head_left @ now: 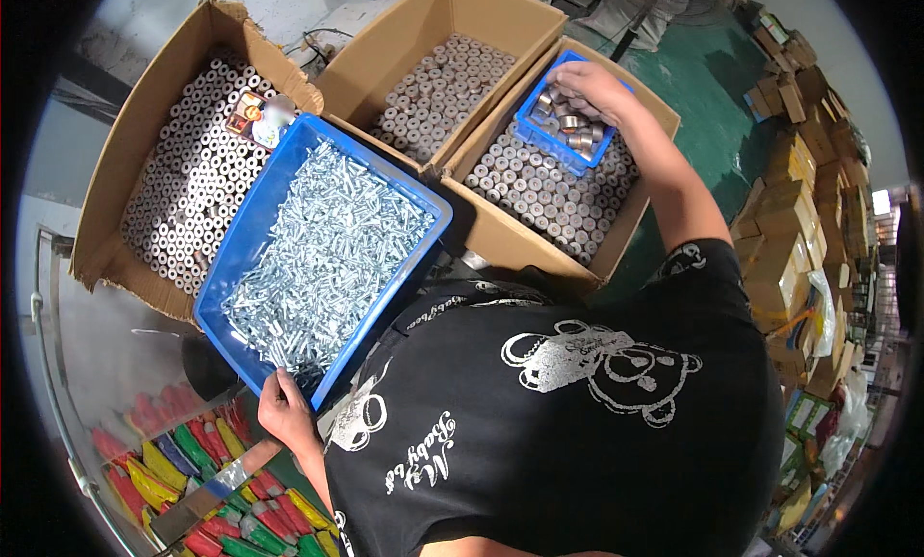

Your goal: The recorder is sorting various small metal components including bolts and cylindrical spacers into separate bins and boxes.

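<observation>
1. Far right, head view: right hand (589, 84) down in small blue bin (535, 126), fingers curled over short metal sleeves (568, 124); closed on a piece or only resting on them, cannot tell.
2. Small blue bin seated on top of the sleeves that fill right cardboard box (630, 232), at that box's far end.
3. Near left: left hand (282, 410) at near corner of big blue tray (217, 280), fingers wrapped over the rim, gripping it.
4. Big blue tray full of loose silver screws (322, 259), tilted, lying across the box edges.
5. Far centre: middle cardboard box (385, 55) packed with upright metal sleeves.
6. Far left: left cardboard box (125, 134) packed with upright pale tubes; small orange-and-white packet (258, 117) lying on them, just beside the tray's far corner.
7. Near left, below left hand: bundle of red, yellow, green and blue plastic pieces (207, 451), grey strip across it.
8. Right edge: stacks of brown cartons (799, 220) on green floor (712, 86).
</observation>
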### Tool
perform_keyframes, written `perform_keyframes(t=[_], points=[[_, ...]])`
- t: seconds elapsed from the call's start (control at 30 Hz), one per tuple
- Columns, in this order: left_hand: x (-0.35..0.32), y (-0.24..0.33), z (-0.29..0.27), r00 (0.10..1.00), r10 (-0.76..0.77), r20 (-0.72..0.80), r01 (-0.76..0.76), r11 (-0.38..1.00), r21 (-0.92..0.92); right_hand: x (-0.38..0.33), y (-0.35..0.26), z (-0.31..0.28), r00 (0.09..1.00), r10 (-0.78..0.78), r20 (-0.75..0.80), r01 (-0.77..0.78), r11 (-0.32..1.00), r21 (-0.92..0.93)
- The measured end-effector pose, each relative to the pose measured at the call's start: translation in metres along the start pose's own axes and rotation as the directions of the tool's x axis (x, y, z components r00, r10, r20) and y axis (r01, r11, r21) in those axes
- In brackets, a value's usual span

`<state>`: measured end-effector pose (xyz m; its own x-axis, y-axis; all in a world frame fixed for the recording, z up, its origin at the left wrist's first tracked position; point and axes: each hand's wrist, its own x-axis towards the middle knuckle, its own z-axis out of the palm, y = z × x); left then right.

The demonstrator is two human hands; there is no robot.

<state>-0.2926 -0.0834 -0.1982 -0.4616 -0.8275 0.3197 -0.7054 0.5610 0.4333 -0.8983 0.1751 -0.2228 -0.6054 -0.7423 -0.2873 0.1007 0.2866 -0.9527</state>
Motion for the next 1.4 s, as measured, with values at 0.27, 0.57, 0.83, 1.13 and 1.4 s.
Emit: perform_keyframes(t=[0.27,0.57,0.83,1.13,1.4], points=[[-0.004,-0.003,0.001,0.999,-0.019,-0.028,0.018,0.999,-0.026,-0.002,0.079,-0.004,0.979,0.175,-0.104,-0.101,-0.027,-0.995],[0.003,0.003,0.002,0.999,-0.002,-0.032,0.000,0.997,-0.075,-0.018,0.085,-0.022,0.969,-0.005,0.246,0.242,-0.163,-0.956],[-0.005,0.000,-0.009,0.997,-0.071,-0.019,0.071,0.997,0.027,-0.004,0.043,-0.015,0.994,-0.054,-0.099,0.039,0.988,-0.150],[-0.004,0.002,-0.008,0.995,-0.010,-0.098,0.011,1.000,0.009,0.096,-0.146,0.289,0.867,-0.316,0.386,0.455,0.818,-0.351],[-0.004,-0.001,-0.009,0.990,0.008,-0.139,-0.018,0.998,-0.067,0.174,-0.162,0.563,0.618,-0.531,0.580,0.782,0.339,-0.523]])
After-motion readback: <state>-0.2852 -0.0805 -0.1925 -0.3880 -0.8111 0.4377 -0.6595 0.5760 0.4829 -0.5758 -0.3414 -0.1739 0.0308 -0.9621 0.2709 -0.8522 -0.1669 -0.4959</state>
